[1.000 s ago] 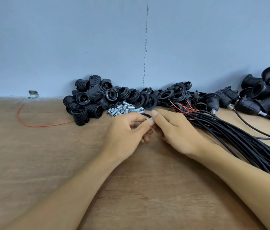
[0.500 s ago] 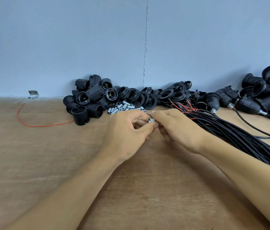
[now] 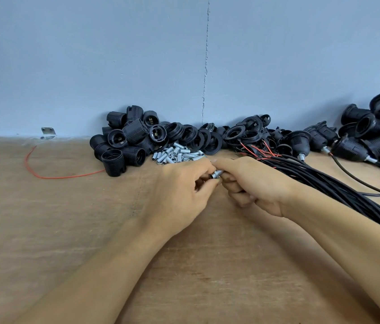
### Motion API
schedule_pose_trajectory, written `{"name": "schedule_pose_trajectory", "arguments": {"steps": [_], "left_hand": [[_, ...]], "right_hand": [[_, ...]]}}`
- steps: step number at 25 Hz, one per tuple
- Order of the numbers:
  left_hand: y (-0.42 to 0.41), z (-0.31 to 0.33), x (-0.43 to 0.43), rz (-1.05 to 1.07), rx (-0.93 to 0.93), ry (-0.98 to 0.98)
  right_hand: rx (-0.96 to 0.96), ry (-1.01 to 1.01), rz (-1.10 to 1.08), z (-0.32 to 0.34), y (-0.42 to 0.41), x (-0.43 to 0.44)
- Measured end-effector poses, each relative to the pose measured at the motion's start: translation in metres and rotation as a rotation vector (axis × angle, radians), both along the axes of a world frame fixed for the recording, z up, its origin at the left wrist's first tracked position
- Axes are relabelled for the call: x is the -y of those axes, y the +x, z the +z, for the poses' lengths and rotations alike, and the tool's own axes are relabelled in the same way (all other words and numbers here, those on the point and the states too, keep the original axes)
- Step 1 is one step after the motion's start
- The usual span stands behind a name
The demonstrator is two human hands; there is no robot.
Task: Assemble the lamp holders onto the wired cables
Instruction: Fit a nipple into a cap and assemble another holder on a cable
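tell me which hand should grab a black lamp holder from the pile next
Probably left. The left hand lies nearer the lamp holder pile, on its own side; the right hand sits by the cable bundle. Both pinch the metal tube.

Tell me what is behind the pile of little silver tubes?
Right behind the silver tubes lie black rings, against the blue wall. Black lamp holder shells sit to their left. The left hand covers the pile's near right edge.

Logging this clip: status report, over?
Left hand and right hand both pinch one metal threaded tube. Lamp holders piled by the wall, untouched. Cable bundle beside right forearm. Nothing blocks the hands.
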State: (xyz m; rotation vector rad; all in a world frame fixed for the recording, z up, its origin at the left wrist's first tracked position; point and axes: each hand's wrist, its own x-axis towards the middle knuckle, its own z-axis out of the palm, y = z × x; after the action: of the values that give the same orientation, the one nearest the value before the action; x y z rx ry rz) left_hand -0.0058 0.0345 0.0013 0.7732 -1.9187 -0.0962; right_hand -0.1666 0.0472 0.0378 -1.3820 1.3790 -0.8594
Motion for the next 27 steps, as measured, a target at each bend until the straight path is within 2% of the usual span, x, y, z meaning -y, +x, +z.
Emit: {"name": "schedule_pose_trajectory", "arguments": {"steps": [3, 7, 10, 13, 18, 21, 23, 25, 27], "left_hand": [[0.001, 0.0, 0.001, 0.053, 0.088, -0.107], [0.0, -0.005, 0.004, 0.049, 0.036, -0.053], [0.001, -0.008, 0.012, 0.078, -0.15, 0.187], [0.005, -0.01, 0.016, 0.058, -0.162, 0.337], [0.006, -0.005, 0.014, 0.039, -0.079, 0.412], [0.011, -0.009, 0.018, 0.163, 0.013, 0.488], [0.011, -0.011, 0.02, 0.238, 0.011, 0.49], [0.011, -0.009, 0.022, 0.325, 0.014, 0.459], [0.016, -0.006, 0.023, 0.497, 0.101, 0.411]], "right_hand": [[0.048, 0.129, 0.008, 0.005, 0.0, -0.001], [0.093, 0.17, -0.01, 0.002, 0.0, -0.002], [-0.029, -0.022, -0.037, -0.006, 0.0, -0.001], [-0.068, -0.228, -0.015, -0.013, -0.001, 0.0], [-0.102, -0.338, -0.048, -0.024, -0.002, 0.003], [-0.144, -0.392, -0.101, -0.028, 0.001, 0.003], [-0.211, -0.425, -0.123, -0.03, 0.004, 0.003], [-0.329, -0.487, -0.147, -0.032, 0.005, 0.001], [-0.47, -0.558, -0.125, -0.032, 0.01, -0.001]]}}
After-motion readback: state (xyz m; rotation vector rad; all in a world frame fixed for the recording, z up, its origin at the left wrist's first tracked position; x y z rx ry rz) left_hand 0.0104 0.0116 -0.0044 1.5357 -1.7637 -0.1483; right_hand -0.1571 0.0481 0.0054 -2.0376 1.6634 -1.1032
